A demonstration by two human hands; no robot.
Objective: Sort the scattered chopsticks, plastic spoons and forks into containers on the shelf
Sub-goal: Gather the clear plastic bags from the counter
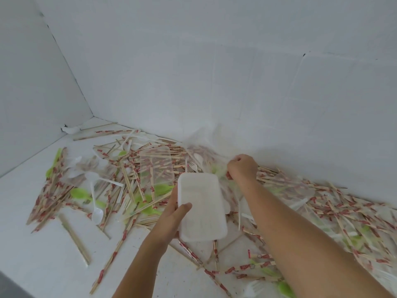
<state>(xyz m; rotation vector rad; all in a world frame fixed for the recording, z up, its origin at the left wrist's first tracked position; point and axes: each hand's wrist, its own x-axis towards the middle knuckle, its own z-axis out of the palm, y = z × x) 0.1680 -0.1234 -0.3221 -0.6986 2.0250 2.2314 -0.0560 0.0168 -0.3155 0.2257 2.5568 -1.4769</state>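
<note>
Left hand [175, 214] grips a white container [202, 209] — right hand [242, 168] curled, grasp unclear — above the chopstick-strewn white shelf [32, 244]

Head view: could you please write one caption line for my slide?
Left hand holds a white container while the right hand reaches into scattered chopsticks, spoons and forks.

Chopsticks [129, 175]: we see them scattered over the shelf [32, 244], from the left corner to the right edge.
Tray [155, 166]: it lies on the chopsticks, left of centre.
Spoons [95, 211]: left of the tray, among the chopsticks.
Container [202, 209]: in the left hand [171, 214], before the tray.
Bag [210, 143]: we find it behind the container, against the back wall [214, 72]; the right hand [242, 167] grips it.
</note>
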